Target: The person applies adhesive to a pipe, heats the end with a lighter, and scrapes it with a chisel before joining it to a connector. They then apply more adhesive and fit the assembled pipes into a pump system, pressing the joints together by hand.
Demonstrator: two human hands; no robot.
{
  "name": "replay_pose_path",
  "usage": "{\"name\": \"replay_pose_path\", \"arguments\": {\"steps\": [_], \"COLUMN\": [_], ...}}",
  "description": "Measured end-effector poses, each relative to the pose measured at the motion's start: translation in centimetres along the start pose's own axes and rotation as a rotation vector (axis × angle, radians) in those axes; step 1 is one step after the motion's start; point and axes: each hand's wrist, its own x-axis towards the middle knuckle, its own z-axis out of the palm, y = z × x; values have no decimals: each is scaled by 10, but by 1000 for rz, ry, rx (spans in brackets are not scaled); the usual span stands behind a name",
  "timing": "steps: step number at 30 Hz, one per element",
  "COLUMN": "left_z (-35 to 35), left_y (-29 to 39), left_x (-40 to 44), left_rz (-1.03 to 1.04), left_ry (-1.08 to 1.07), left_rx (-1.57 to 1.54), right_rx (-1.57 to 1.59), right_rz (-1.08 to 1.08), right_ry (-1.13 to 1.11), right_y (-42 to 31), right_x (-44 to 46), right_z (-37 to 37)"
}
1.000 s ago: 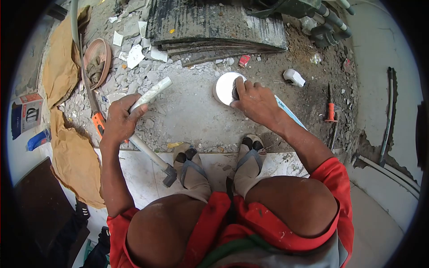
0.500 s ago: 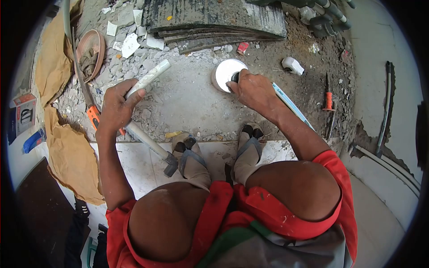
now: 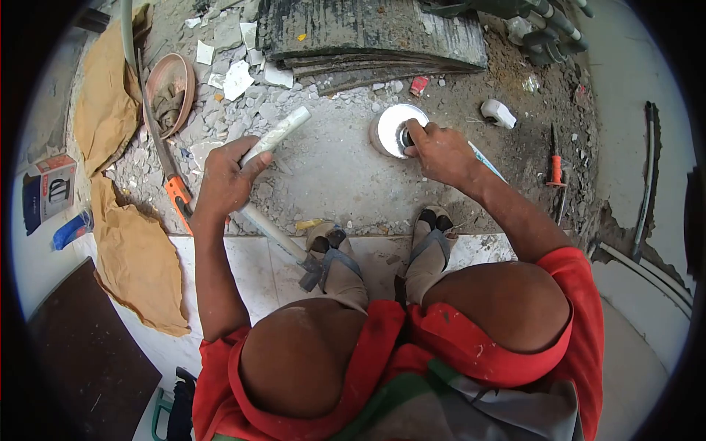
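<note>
My left hand [image 3: 229, 178] is wrapped round a pale pipe [image 3: 283, 132] that points up and to the right; its other end runs down to a grey fitting [image 3: 311, 273] near my foot. At the rim of a round white can [image 3: 382, 132], my right hand [image 3: 443, 153] is closed on a dark round knob or cap over its shiny top. A light blue-and-white stick [image 3: 487, 162] shows beyond my right wrist. A white roll-like piece [image 3: 498, 114] lies to the right of the can.
Stacked dark boards [image 3: 375, 37] lie at the top amid rubble. An orange-handled saw [image 3: 178, 194], a pink bowl [image 3: 188, 95] and brown paper [image 3: 140, 264] are at left. A red-handled tool [image 3: 556, 170] is at right. My sandalled feet are below.
The whole view has shifted slightly, so things sit further right than half a second ago. Both hands keep their holds, with little other movement.
</note>
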Motion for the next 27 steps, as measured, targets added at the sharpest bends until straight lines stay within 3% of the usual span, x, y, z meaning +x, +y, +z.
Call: {"name": "replay_pose_path", "arguments": {"steps": [4,7,9,11,14,17,23,27], "left_z": [8,7,11,11,11,15,29,35], "left_y": [2,15,10,18,22,20,56,75], "left_x": [4,3,8,7,8,26,49,59], "left_rz": [27,0,102,34,76,150,240,215], "left_ry": [-7,-53,-37,-52,-73,-119,-171,-246], "left_rx": [-26,-19,31,3,-63,-51,-23,-58], "right_rx": [81,163,202,327,479,439,293,245], "right_rz": [182,188,205,233,502,774,1379,1570], "right_ry": [68,156,189,287,440,634,623,632], "right_y": [-18,-16,-13,-13,-14,-6,33,45], "right_x": [-1,-2,-7,-34,-113,-197,-328,-382], "right_z": [3,13,16,13,-2,27,110,158]}}
